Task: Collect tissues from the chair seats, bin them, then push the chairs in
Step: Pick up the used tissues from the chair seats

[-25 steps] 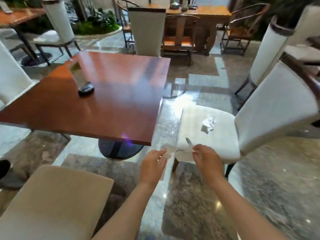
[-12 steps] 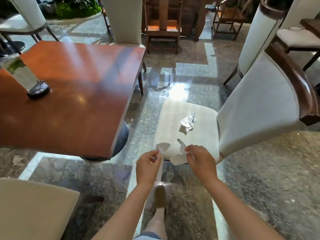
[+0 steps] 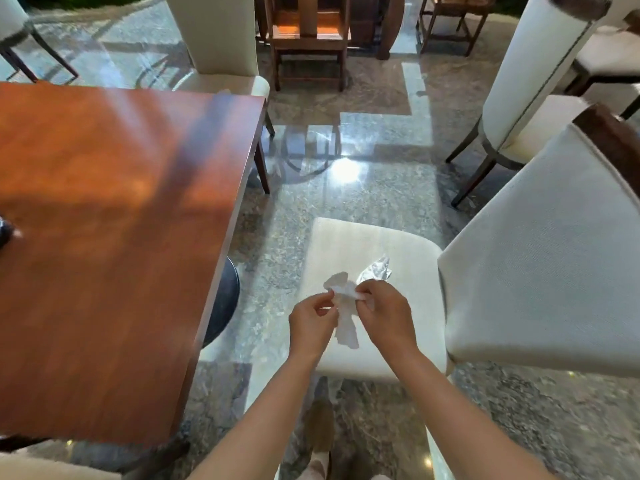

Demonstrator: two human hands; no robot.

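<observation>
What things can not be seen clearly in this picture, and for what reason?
- Crumpled tissue on the chair seat, head view: the right hand covers its near part.
- Held tissue: both hands' fingers hide its upper folds; the left hand pinches one edge.
- Dark object on the table: cut off by the left edge.
- Bin: not in the picture.
</observation>
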